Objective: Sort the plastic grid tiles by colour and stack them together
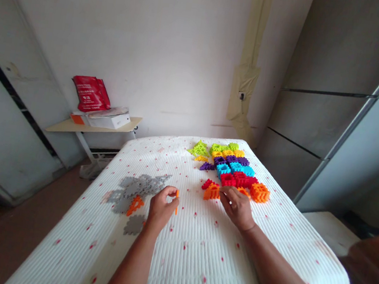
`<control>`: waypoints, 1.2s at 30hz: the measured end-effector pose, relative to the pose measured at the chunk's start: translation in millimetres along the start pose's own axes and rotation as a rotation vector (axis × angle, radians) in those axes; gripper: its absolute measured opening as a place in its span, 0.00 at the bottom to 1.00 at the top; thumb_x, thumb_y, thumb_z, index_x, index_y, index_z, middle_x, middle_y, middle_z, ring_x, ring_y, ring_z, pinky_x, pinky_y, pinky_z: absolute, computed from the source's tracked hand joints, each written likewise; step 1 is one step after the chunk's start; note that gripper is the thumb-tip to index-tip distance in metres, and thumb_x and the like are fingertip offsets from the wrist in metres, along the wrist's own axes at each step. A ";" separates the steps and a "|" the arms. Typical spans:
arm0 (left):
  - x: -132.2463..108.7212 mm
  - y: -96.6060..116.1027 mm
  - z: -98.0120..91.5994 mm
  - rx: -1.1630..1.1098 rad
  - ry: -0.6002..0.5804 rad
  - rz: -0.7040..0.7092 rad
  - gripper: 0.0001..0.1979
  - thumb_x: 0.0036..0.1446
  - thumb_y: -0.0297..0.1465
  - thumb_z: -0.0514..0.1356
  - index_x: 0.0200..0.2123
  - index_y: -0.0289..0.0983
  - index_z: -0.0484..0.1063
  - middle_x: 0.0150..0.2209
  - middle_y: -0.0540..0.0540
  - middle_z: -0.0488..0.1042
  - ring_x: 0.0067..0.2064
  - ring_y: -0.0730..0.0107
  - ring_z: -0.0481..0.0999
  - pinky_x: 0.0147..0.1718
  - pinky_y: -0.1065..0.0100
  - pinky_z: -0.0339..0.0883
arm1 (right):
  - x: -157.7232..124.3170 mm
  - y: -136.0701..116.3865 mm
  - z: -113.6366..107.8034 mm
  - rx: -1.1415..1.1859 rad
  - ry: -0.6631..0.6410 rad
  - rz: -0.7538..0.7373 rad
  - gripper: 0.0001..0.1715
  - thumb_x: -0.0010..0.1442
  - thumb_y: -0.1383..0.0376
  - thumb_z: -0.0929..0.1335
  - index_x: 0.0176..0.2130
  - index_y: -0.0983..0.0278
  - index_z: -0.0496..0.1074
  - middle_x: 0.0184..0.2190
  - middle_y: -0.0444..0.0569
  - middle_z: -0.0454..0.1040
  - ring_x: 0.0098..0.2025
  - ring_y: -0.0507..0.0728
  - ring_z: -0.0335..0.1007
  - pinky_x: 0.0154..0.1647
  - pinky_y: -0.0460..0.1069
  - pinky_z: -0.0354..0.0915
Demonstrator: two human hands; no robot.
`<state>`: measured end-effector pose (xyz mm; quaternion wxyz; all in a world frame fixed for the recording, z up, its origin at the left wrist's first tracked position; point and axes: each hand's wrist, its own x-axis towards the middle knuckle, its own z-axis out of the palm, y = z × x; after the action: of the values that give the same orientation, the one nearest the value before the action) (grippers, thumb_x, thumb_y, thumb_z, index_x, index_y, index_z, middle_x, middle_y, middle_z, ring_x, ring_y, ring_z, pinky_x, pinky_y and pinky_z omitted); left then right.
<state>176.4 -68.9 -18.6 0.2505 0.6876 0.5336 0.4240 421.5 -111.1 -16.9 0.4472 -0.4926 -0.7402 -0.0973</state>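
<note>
Between the thumb and fingers of my left hand is a thin orange piece, seen edge-on above the table. My right hand has its fingertips closed at the right side of an orange stack of pieces. Just beyond it are red pieces, then light blue, purple, yellow and green ones in rows. Another orange block stands to the right. Left of my left hand lies a grey pile with an orange piece at its edge.
A white quilted cover with red dots lies over the table. One grey piece lies near my left forearm. A side table at the back left holds a red bag and a white box. A grey cabinet stands right.
</note>
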 end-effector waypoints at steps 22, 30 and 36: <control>-12.1 30.9 38.4 -0.748 -0.059 -0.050 0.10 0.44 0.31 0.63 0.30 0.36 0.67 0.38 0.44 0.77 0.41 0.66 0.76 0.45 0.64 0.67 | -1.2 -20.2 13.8 0.242 -0.132 0.006 0.13 0.62 0.59 0.62 0.38 0.63 0.73 0.32 0.50 0.76 0.28 0.52 0.71 0.30 0.45 0.66; 6.8 38.4 60.2 -0.247 0.005 0.186 0.08 0.51 0.26 0.58 0.34 0.37 0.76 0.34 0.46 0.78 0.36 0.70 0.76 0.38 0.69 0.70 | 6.9 6.8 3.6 0.001 0.004 0.130 0.12 0.62 0.63 0.62 0.35 0.63 0.74 0.30 0.49 0.77 0.32 0.53 0.72 0.34 0.45 0.65; 10.1 42.5 73.1 0.026 0.076 0.275 0.09 0.51 0.22 0.58 0.33 0.38 0.77 0.36 0.46 0.78 0.40 0.69 0.76 0.44 0.66 0.68 | 4.8 18.0 7.7 -0.133 -0.032 0.204 0.10 0.59 0.66 0.63 0.33 0.61 0.75 0.32 0.47 0.78 0.33 0.53 0.73 0.32 0.44 0.64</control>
<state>261.5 -64.4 -19.1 0.1607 0.7410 0.4488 0.4730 431.3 -94.7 -23.0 0.4092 -0.5955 -0.6851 -0.0925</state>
